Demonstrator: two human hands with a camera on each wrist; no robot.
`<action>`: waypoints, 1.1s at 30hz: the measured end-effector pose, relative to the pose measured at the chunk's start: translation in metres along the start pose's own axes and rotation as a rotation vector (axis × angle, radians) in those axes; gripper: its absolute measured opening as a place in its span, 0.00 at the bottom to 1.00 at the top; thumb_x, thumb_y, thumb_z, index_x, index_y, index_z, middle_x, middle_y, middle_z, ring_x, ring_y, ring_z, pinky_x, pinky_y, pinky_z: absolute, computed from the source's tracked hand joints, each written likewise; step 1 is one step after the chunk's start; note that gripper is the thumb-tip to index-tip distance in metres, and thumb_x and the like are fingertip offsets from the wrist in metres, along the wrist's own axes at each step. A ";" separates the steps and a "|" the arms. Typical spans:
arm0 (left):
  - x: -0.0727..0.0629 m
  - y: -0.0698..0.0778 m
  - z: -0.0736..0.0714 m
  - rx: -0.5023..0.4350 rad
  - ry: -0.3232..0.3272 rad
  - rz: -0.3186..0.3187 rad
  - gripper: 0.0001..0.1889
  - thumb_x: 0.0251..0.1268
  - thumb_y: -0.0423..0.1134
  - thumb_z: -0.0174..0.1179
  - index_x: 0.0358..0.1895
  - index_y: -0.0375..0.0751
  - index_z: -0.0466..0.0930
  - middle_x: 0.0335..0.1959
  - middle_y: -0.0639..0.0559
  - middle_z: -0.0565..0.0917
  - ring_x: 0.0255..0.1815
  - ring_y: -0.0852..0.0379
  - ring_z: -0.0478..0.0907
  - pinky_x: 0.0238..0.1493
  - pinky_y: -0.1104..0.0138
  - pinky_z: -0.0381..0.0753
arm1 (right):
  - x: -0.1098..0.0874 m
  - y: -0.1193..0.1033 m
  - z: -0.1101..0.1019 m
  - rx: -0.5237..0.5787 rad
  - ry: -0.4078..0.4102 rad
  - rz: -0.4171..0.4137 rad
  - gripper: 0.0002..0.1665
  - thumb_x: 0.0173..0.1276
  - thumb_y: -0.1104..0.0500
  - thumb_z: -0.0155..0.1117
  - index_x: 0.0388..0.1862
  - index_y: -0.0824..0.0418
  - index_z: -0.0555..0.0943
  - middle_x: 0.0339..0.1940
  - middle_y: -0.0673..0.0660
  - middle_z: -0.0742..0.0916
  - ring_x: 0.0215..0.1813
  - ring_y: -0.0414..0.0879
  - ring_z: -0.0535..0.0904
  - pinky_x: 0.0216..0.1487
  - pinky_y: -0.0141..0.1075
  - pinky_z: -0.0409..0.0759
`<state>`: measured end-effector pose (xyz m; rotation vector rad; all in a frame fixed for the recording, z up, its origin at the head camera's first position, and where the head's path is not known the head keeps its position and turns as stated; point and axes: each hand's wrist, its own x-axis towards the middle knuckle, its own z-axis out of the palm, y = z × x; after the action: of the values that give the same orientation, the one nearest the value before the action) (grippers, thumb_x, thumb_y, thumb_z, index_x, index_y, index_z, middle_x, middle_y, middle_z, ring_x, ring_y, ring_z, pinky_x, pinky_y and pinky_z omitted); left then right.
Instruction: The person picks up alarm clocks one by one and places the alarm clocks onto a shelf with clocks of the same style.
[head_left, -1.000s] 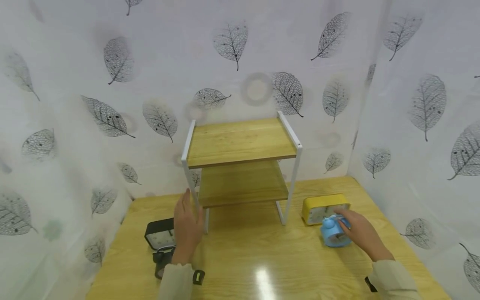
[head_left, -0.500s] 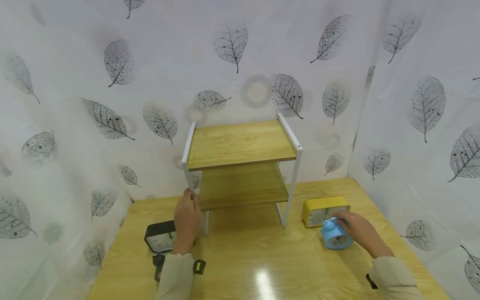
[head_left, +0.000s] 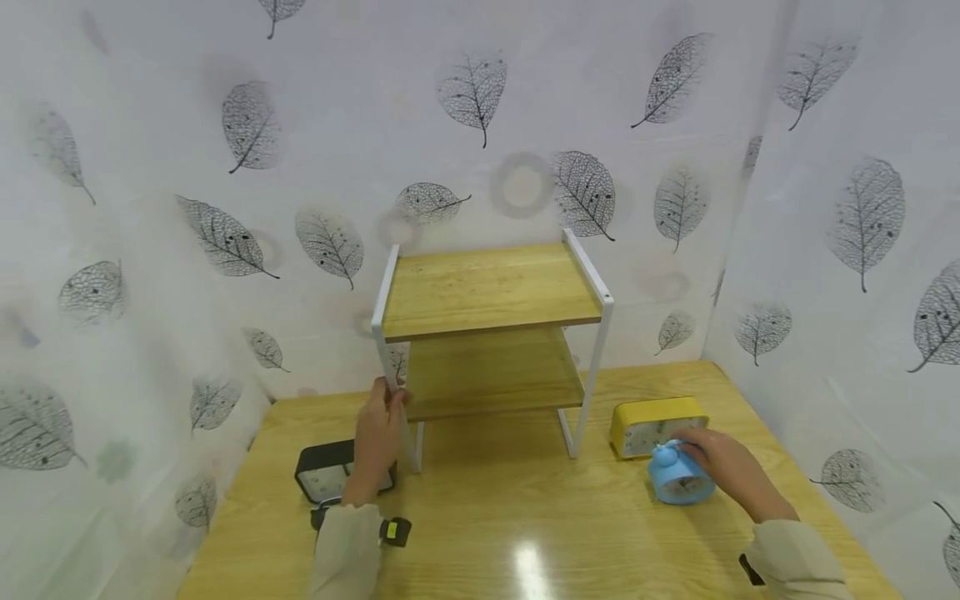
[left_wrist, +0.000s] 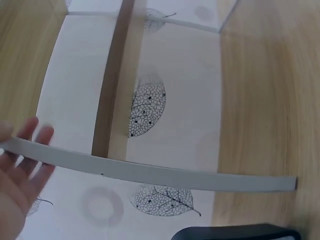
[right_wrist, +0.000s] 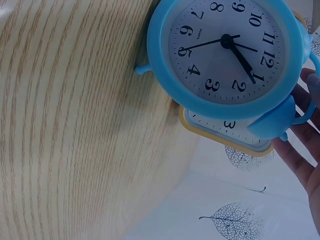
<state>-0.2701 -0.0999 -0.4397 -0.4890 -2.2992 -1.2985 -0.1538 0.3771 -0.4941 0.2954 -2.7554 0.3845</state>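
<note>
A two-tier wooden shelf (head_left: 491,292) with white side frames stands on the table. My left hand (head_left: 377,437) grips its front left post (left_wrist: 150,172); in the left wrist view, fingers pass behind the post with the thumb in front. On the right, my right hand (head_left: 735,471) holds a light blue twin-bell alarm clock (head_left: 681,479) by the handle on top. Its white dial (right_wrist: 225,65) faces the right wrist camera, fingers curled at the handle beside the bells. Right behind it sits a yellow rectangular clock (head_left: 651,410), partly covered.
Left of the shelf is a black rectangular clock (head_left: 322,471), partly behind my left hand. A dark twin-bell clock (head_left: 318,515) is mostly hidden by my sleeve. Leaf-patterned sheeting (head_left: 517,100) closes off the table's back and sides.
My left hand has gone from straight fingers beside the shelf's left post to gripping it. My right hand stays at the blue clock's handle. The head view has shifted slightly.
</note>
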 end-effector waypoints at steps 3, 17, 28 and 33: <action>0.004 -0.004 -0.001 -0.179 -0.060 0.032 0.12 0.73 0.30 0.44 0.54 0.28 0.67 0.38 0.35 0.82 0.40 0.44 0.83 0.45 0.53 0.81 | 0.000 0.000 -0.001 -0.001 -0.011 -0.001 0.12 0.58 0.67 0.66 0.42 0.61 0.83 0.36 0.55 0.88 0.38 0.54 0.84 0.39 0.45 0.81; 0.015 0.018 -0.026 -0.347 -0.173 -0.098 0.14 0.75 0.30 0.39 0.43 0.19 0.70 0.33 0.28 0.79 0.33 0.65 0.80 0.43 0.71 0.80 | 0.000 0.001 -0.003 -0.001 -0.016 0.002 0.11 0.58 0.66 0.66 0.41 0.59 0.83 0.35 0.54 0.88 0.37 0.53 0.84 0.39 0.45 0.81; 0.018 -0.004 -0.021 -0.376 -0.177 -0.102 0.14 0.75 0.31 0.38 0.41 0.21 0.70 0.31 0.32 0.78 0.32 0.66 0.79 0.41 0.73 0.80 | -0.001 -0.001 -0.006 0.003 0.014 -0.034 0.12 0.54 0.67 0.68 0.39 0.60 0.85 0.32 0.52 0.88 0.34 0.51 0.84 0.36 0.41 0.81; 0.018 -0.017 -0.016 -0.387 -0.149 -0.078 0.14 0.76 0.34 0.39 0.40 0.24 0.71 0.29 0.39 0.79 0.31 0.67 0.78 0.39 0.72 0.81 | 0.002 -0.006 -0.009 0.008 -0.007 -0.039 0.12 0.54 0.66 0.69 0.39 0.60 0.85 0.32 0.53 0.89 0.32 0.50 0.84 0.35 0.40 0.81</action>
<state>-0.2906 -0.1200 -0.4343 -0.6458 -2.2041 -1.8140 -0.1515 0.3741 -0.4840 0.3523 -2.7509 0.3855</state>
